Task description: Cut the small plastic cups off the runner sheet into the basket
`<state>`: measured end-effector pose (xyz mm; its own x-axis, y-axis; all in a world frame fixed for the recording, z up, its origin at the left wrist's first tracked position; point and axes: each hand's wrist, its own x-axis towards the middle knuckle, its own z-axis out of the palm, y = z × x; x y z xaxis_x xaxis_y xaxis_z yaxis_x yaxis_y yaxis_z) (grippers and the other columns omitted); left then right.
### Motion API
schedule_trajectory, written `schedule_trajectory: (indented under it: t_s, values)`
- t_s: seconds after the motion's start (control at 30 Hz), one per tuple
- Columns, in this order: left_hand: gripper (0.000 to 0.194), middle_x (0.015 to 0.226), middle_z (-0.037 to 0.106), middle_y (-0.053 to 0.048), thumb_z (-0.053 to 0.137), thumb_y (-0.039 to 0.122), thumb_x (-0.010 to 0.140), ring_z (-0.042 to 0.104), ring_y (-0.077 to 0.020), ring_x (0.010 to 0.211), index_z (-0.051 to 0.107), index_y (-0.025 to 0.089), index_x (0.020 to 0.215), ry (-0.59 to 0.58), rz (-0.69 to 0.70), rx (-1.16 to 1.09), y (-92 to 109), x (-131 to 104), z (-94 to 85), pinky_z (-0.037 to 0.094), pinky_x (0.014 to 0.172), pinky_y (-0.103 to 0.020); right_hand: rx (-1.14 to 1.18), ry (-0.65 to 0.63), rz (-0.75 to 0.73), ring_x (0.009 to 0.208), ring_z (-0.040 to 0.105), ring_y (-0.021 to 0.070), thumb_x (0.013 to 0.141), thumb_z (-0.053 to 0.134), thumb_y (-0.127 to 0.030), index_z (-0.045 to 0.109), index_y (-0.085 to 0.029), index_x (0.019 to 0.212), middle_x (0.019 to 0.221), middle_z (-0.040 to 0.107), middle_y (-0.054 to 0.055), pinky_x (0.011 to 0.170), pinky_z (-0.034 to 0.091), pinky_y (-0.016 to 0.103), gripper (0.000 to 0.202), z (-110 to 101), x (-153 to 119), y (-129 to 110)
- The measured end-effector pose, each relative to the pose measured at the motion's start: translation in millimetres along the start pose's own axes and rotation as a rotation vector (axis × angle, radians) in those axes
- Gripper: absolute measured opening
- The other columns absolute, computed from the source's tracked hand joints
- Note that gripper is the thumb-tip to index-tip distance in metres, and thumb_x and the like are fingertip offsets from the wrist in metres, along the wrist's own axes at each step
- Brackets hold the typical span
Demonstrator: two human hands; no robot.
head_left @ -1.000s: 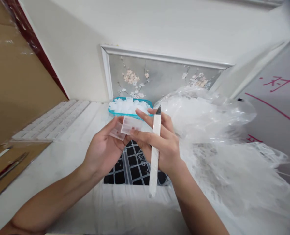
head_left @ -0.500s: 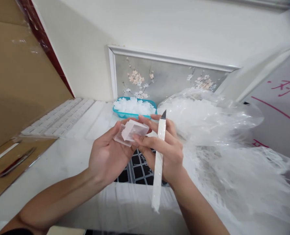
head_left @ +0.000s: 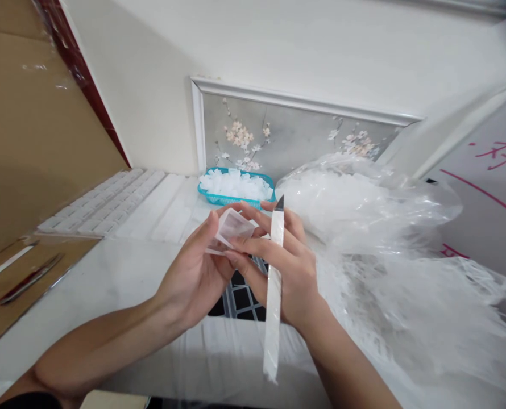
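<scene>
Between both hands, above the middle of the table, is a small translucent plastic box (head_left: 235, 227), tilted so its hollow inside shows. My left hand (head_left: 197, 272) grips its left side with thumb and fingers. My right hand (head_left: 285, 261) pinches the box's right edge with thumb and index finger. Also in the right hand, tucked between the fingers, is a knife (head_left: 273, 307) with a white wrapped handle and a dark pointed tip facing away. Below the hands, a black gridded mat or tray (head_left: 242, 298) is partly hidden.
Behind the hands stands a teal basket (head_left: 219, 199) of small translucent pieces. Rows of white parts (head_left: 103, 204) line the back left. A cardboard sheet (head_left: 65, 270) bears a red cutter-like tool (head_left: 30, 279). Clear plastic bags (head_left: 364, 199) and white netting-like material (head_left: 423, 318) fill the right.
The translucent box has been turned and now shows its hollow inside. My left thumb has moved up along its side; the knife has shifted slightly left with my right hand.
</scene>
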<state>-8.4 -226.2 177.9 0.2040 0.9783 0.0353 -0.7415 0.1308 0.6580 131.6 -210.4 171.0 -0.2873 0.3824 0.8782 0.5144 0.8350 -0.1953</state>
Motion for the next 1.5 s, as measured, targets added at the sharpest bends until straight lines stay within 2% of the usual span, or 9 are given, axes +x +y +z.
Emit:
schedule_trajectory:
  t_s: [0.37, 0.67, 0.83, 1.07, 1.23, 1.37, 1.43, 1.5]
  values:
    - [0.024, 0.111, 0.069, -0.005, 0.065, 0.037, 0.090, 0.068, -0.0166, 0.097, 0.066, 0.021, 0.108, 0.024, 0.009, -0.017, 1, -1, -0.3, 0.057, 0.071, -0.020, 0.059, -0.022, 0.060, 0.120, 0.059, 0.0260, 0.087, 0.067, -0.020, 0.066, -0.027, 0.087, 0.128, 0.067, 0.003, 0.102, 0.049, 0.054, 0.007, -5, 1, -4]
    - [0.056, 0.110, 0.069, -0.012, 0.046, 0.064, 0.093, 0.069, -0.0186, 0.091, 0.068, 0.015, 0.108, 0.041, -0.042, -0.086, 4, 1, -0.4, 0.058, 0.067, -0.022, 0.046, -0.045, 0.067, 0.122, 0.058, 0.0255, 0.087, 0.066, -0.019, 0.065, -0.027, 0.088, 0.125, 0.068, 0.002, 0.103, 0.048, 0.053, 0.009, -2, 0, -2]
    - [0.055, 0.108, 0.069, -0.012, 0.045, 0.061, 0.094, 0.068, -0.0205, 0.095, 0.069, 0.014, 0.107, 0.022, -0.062, -0.118, 5, 1, -0.4, 0.058, 0.071, -0.023, 0.031, -0.052, 0.052, 0.122, 0.058, 0.0254, 0.087, 0.066, -0.019, 0.066, -0.027, 0.088, 0.125, 0.068, 0.003, 0.102, 0.048, 0.052, 0.008, 0, 0, -2]
    - [0.049, 0.115, 0.068, -0.011, 0.046, 0.058, 0.094, 0.067, -0.0233, 0.103, 0.067, 0.016, 0.109, 0.076, -0.075, -0.086, 6, 1, 1.0, 0.059, 0.073, -0.026, 0.019, -0.036, 0.012, 0.122, 0.058, 0.0254, 0.088, 0.066, -0.020, 0.068, -0.027, 0.090, 0.125, 0.068, 0.003, 0.100, 0.050, 0.051, 0.008, 3, -1, -1]
    - [0.052, 0.117, 0.068, -0.011, 0.044, 0.062, 0.094, 0.067, -0.0235, 0.103, 0.066, 0.019, 0.113, 0.039, -0.052, -0.068, 6, 1, 1.0, 0.058, 0.073, -0.027, 0.001, -0.063, 0.002, 0.120, 0.058, 0.0270, 0.087, 0.068, -0.025, 0.069, -0.028, 0.095, 0.128, 0.066, 0.003, 0.102, 0.048, 0.052, 0.009, 7, -6, 3]
    - [0.058, 0.117, 0.067, -0.012, 0.038, 0.063, 0.095, 0.067, -0.0223, 0.100, 0.067, 0.017, 0.113, 0.008, -0.041, -0.060, 3, 4, -1.9, 0.057, 0.074, -0.027, 0.011, -0.047, 0.016, 0.122, 0.057, 0.0261, 0.089, 0.065, -0.021, 0.070, -0.028, 0.093, 0.133, 0.064, 0.003, 0.101, 0.050, 0.051, 0.010, 11, -8, 8]
    - [0.054, 0.118, 0.067, -0.011, 0.043, 0.061, 0.094, 0.067, -0.0210, 0.099, 0.067, 0.017, 0.113, 0.006, -0.026, -0.034, 1, 6, -3.4, 0.057, 0.076, -0.026, 0.013, -0.030, 0.031, 0.121, 0.057, 0.0253, 0.090, 0.062, -0.018, 0.069, -0.028, 0.094, 0.133, 0.063, 0.004, 0.100, 0.051, 0.050, 0.012, 12, -8, 10]
    - [0.045, 0.118, 0.067, -0.010, 0.056, 0.055, 0.091, 0.066, -0.0197, 0.099, 0.068, 0.018, 0.114, -0.008, -0.002, 0.033, -1, 10, -5.2, 0.055, 0.079, -0.025, 0.007, -0.022, 0.048, 0.121, 0.057, 0.0252, 0.090, 0.059, -0.015, 0.067, -0.026, 0.095, 0.131, 0.064, 0.006, 0.100, 0.051, 0.050, 0.014, 11, -8, 12]
